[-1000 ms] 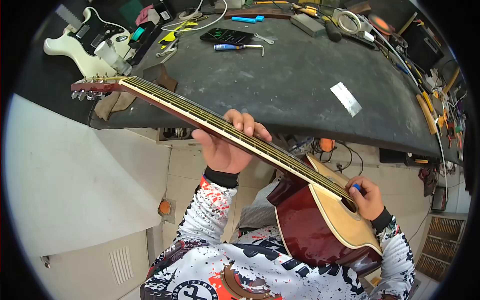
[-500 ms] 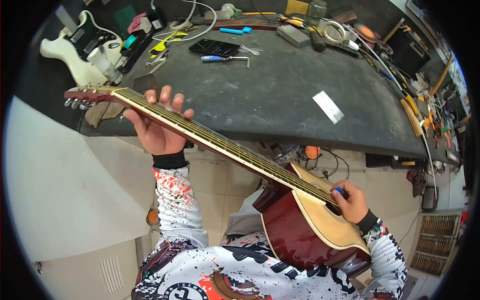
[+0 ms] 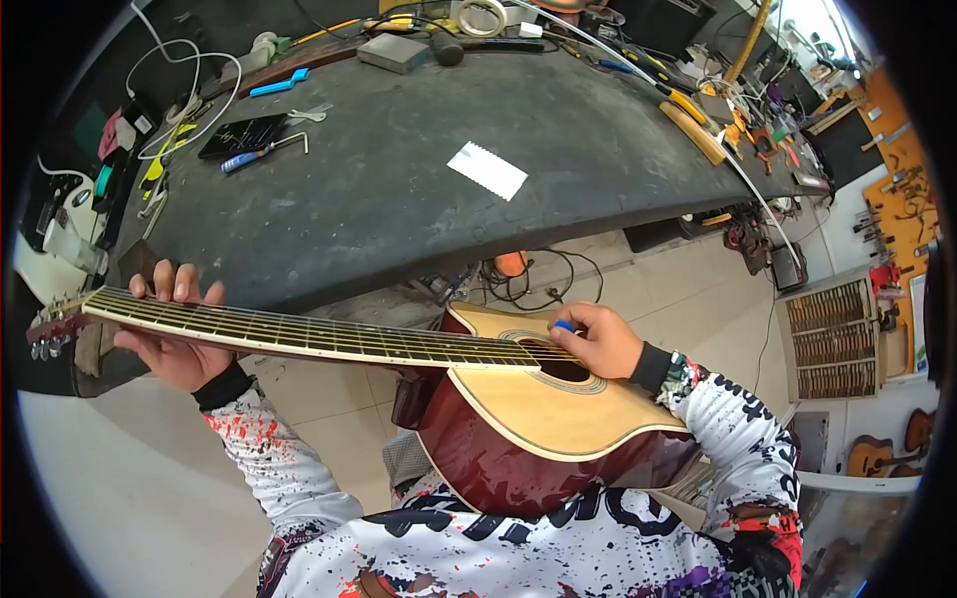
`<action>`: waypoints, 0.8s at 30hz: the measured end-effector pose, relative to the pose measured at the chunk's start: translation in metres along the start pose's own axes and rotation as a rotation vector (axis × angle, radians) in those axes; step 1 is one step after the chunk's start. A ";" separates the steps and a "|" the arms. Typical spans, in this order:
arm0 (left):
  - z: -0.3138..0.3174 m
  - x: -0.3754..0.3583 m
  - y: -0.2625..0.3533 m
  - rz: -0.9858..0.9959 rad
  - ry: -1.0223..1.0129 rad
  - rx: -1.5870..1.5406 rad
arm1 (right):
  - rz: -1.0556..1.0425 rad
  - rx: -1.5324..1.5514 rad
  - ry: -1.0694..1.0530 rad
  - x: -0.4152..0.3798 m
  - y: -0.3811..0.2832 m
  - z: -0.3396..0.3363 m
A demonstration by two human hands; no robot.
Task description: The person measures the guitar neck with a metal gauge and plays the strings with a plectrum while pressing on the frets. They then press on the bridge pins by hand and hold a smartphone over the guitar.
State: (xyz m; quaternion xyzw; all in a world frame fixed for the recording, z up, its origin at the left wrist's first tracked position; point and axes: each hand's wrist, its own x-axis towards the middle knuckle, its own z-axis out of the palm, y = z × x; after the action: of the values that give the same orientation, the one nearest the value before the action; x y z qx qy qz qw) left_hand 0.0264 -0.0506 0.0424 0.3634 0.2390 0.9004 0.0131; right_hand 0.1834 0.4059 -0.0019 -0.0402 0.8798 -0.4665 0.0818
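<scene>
An acoustic guitar (image 3: 538, 399) with a pale top and dark red sides rests across my lap, its neck pointing left. Near the headstock, my left hand (image 3: 184, 344) is wrapped round the neck (image 3: 269, 333), thumb below and fingertips coming over the far edge by the strings. My right hand (image 3: 603, 342) is closed in a pinch over the strings beside the soundhole (image 3: 563, 371). A small blue guitar pick (image 3: 564, 325) shows between its thumb and forefinger.
Beyond the guitar stands a dark workbench (image 3: 379, 219). On it lie a white card (image 3: 487, 170), a blue-handled hex driver (image 3: 244, 159), a black tablet-like device (image 3: 242, 136) and a grey block (image 3: 396, 53). Cables (image 3: 543, 284) trail on the floor; tools hang on an orange board (image 3: 902, 199).
My view has turned to the right, so the bench and guitar sit further left. The neck lies closer to level. Both hands stay on the guitar, the pick still in the right.
</scene>
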 end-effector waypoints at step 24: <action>-0.003 0.002 0.001 -0.039 -0.047 -0.031 | 0.092 0.017 -0.045 -0.002 -0.003 -0.003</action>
State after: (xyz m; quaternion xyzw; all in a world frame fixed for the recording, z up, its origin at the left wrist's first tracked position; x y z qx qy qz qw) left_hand 0.0234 -0.0520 0.0419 0.3794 0.2319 0.8947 0.0420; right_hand 0.1846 0.4071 0.0024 -0.0096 0.8748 -0.4685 0.1234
